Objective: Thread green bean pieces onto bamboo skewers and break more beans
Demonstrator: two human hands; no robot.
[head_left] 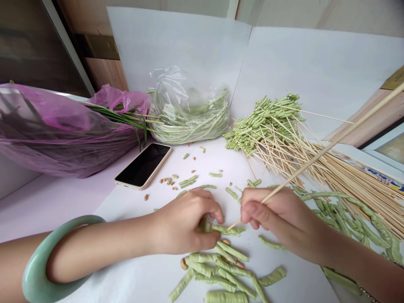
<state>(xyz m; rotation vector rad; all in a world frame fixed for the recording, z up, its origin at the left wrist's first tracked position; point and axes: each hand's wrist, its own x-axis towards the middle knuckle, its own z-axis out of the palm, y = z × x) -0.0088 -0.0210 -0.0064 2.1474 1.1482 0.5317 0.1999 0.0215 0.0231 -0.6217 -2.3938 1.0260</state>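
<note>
Skewer (315, 158) slants down-left, tip at bean piece (238, 231); grip: right hand (277, 214) pinching skewer, left hand (186, 219) bean piece.

A thick pale-green bangle (35, 269) circles the left forearm (126, 240), a thin chain-like bracelet (368, 296) the right forearm (341, 252)

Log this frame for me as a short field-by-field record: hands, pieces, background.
Left hand: curled at one end of a green bean piece
Right hand: grips a wooden stick
Contact: stick's tip at the green bean piece; whether it pierces is unclear
Nearest camera: loose bean pieces on a white sheet
Beyond, left to right: purple bag, phone, clear bag, skewered beans
Worn: green bangle (left)
</note>
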